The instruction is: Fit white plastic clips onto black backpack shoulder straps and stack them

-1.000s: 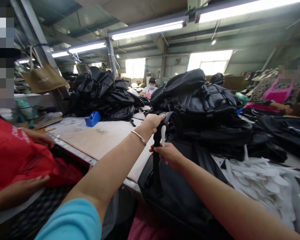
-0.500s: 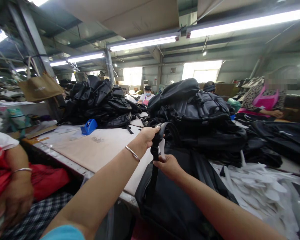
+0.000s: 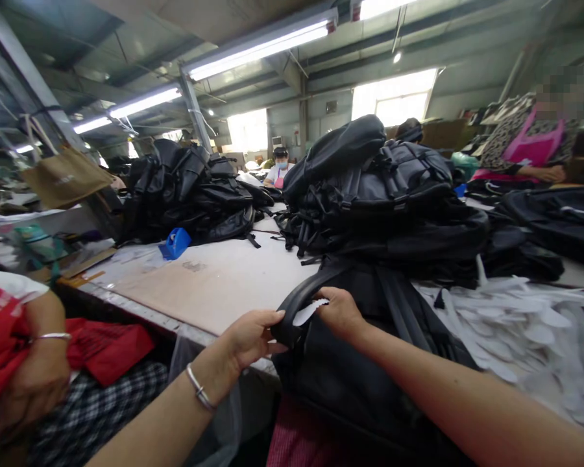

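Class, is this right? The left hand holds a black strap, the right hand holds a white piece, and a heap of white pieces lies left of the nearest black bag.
Not quite: the head view shows the heap of white pieces lying right of the nearest black bag, not left. The rest is right.

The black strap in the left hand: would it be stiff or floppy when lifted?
The black strap probably bends without collapsing, since it curves smoothly from the left hand. Lifting it may tug the black bag it seems attached to.
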`<act>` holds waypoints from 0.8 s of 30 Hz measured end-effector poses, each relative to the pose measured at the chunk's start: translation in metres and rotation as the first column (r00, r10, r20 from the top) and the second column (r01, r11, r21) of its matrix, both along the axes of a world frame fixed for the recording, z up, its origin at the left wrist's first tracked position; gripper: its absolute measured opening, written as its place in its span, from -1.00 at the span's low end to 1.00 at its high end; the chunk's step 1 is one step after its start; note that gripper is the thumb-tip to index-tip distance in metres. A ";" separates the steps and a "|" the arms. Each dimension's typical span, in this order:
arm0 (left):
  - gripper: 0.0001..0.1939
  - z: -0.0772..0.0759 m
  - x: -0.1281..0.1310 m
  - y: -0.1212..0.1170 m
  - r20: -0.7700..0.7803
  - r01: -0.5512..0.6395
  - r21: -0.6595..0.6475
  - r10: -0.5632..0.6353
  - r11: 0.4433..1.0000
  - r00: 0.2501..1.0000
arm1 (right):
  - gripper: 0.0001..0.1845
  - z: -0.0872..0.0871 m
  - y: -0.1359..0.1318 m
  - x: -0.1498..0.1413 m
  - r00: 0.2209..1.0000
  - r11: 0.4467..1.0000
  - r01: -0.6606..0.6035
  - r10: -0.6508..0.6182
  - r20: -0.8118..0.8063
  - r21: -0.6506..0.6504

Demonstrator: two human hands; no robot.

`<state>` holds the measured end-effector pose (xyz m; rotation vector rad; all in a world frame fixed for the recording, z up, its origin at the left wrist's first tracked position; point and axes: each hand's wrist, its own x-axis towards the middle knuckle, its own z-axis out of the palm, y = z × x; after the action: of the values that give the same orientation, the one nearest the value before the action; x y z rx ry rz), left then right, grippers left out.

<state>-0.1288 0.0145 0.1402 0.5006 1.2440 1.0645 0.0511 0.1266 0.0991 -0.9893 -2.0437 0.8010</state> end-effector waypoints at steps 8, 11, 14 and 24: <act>-0.79 -0.018 0.012 -0.007 0.121 -0.030 -0.101 0.042 0.994 0.992 | -0.82 -0.005 -0.001 0.003 0.994 0.999 0.032 -0.035 0.108 0.030; -0.85 -0.017 0.012 -0.006 0.094 -0.024 -0.048 0.029 0.999 0.995 | -0.86 0.002 -0.003 0.007 0.960 0.985 0.084 -0.120 0.251 0.150; -0.87 -0.015 0.009 -0.004 0.058 0.006 0.021 -0.007 1.000 0.998 | -0.86 0.010 -0.006 0.011 0.910 0.946 0.100 -0.213 0.356 0.309; -0.76 -0.001 0.009 0.004 0.065 0.089 -0.089 -0.083 0.992 0.994 | -0.87 0.024 -0.011 0.017 0.797 0.801 -0.326 -0.053 0.602 0.503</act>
<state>-0.1197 0.0181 0.1396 0.4443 1.2015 0.9390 0.0677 0.1152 0.1227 -0.7660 -2.6871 -0.1574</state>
